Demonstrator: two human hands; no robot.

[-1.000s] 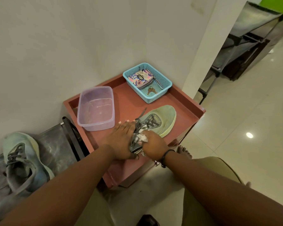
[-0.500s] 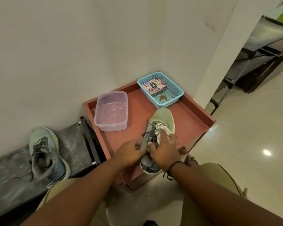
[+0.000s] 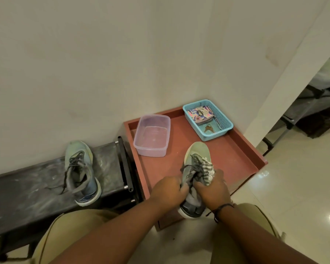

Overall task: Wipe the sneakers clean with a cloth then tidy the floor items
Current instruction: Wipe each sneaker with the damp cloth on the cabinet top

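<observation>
A person sits before a low red-brown counter [image 3: 234,149] set in the corner of the room, one sneaker [image 3: 196,155] lying on it with the toe toward the wall and the heel overhanging the near edge, a position that brings the collar within easy reach of both hands. The left hand [image 3: 168,189] curls its grip around the sneaker's left side near the collar, apparently to brace it against the rubbing. The right hand [image 3: 213,189] has its grip closed on a striped cloth [image 3: 207,168], bunched and pressed against the laces and right side of the upper, which suggests the wiping step is under way on this shoe. The second sneaker [image 3: 80,172] rests apart on a dark bench [image 3: 27,189] to the left, presumably awaiting or past its turn; which cannot be told. A clear tub [image 3: 152,136] stands near the back of the counter, close enough for dipping the cloth, though whether it holds water is hard to judge. A blue basket [image 3: 226,121] in the far corner holds a patterned pouch [image 3: 199,115], what look like keys, and a thin item too small to identify. The fingertips of both hands are hidden against the shoe, and the heel is partly covered by the wrists.
</observation>
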